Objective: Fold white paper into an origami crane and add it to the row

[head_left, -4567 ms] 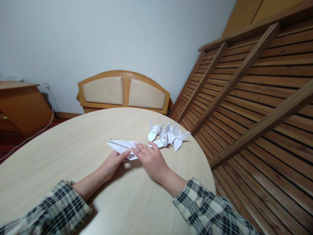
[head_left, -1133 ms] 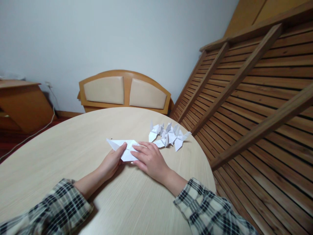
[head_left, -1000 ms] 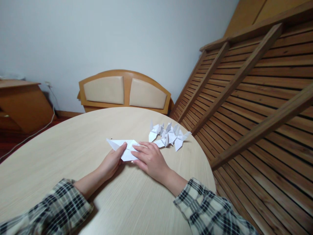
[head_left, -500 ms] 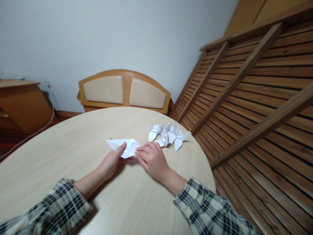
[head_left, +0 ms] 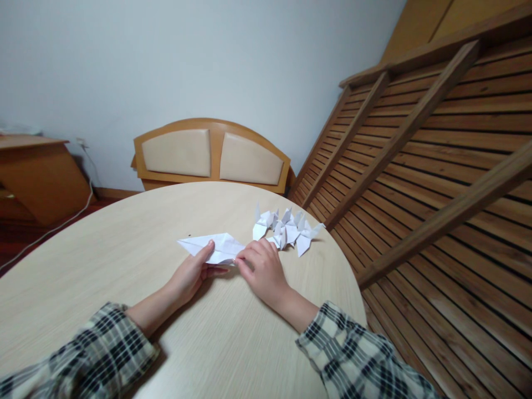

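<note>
A folded sheet of white paper, long and pointed at its left end, is held between my two hands just above the table. My left hand grips it from below, thumb pressed on top and fingers underneath. At the paper's right end, my right hand pinches the lower edge between thumb and fingertips; the fingers hide that tip. Behind my right hand stands a cluster of several white folded paper cranes.
The round pale wooden table carries all of this. Past its far edge is a headboard with two cream panels. A slatted wooden frame leans close along the right side. A desk stands at the far left.
My right hand has shifted slightly right, its fingers now pinching nearer the lower edge. The paper's right end looks lifted and bent differently. My left hand has barely moved.
</note>
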Demonstrator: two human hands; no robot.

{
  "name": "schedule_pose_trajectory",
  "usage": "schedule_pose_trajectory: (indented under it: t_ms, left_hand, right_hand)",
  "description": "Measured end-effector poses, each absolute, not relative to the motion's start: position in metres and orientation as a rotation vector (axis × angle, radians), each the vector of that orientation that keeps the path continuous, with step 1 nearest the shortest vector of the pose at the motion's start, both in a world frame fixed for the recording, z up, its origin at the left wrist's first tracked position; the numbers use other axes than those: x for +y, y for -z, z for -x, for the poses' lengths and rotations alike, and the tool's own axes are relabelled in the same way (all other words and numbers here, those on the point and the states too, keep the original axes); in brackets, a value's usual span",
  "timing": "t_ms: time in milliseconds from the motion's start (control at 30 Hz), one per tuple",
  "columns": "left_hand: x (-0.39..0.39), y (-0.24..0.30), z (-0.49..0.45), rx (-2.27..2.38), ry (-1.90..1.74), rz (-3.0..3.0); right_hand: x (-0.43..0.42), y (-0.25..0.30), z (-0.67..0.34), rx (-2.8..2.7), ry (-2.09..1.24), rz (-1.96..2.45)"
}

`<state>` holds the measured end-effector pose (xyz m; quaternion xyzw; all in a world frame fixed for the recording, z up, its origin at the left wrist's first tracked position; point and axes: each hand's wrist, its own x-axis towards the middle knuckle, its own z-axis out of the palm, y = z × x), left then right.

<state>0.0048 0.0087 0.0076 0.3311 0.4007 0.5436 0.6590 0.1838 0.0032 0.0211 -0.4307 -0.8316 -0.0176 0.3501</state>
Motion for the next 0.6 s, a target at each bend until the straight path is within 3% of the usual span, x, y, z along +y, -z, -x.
schedule_pose_trajectory:
  t_ms: [600]
  left_hand:
    - [0.0112, -0.0023, -0.005, 0.906, -1.254, -0.72]
  right_hand:
    - [0.0052, -0.018, -0.1852, -2.1, -0.08, 1.123]
